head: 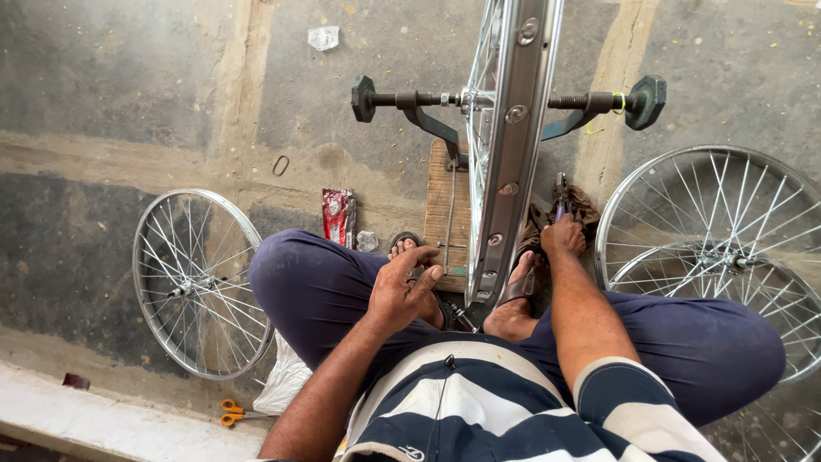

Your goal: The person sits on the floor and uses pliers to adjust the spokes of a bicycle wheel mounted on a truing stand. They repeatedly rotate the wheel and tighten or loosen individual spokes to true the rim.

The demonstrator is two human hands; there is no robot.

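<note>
Patchy concrete floor [111,103], person seated cross-legged. Nearest, left hand [402,289] at 6 o'clock, fingers curled together by the rim's [505,171] lower edge; can't tell what they pinch. Right hand [562,235] at 4 o'clock, fingers clamped on pliers [560,205]. The rim stands upright in a truing stand [445,128] on a wooden block [440,205], centre frame. Rim looks stiff, light, slick metal; spokes thin, bendable, so grip the rim edge. Spare wheels: 9 o'clock [201,282], 3 o'clock [718,248].

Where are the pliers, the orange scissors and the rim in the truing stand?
pliers [560,204], head view, on the handles above the right hand.
orange scissors [231,413], head view, on the handle loops.
rim [513,145], head view, on its outer band.
</note>
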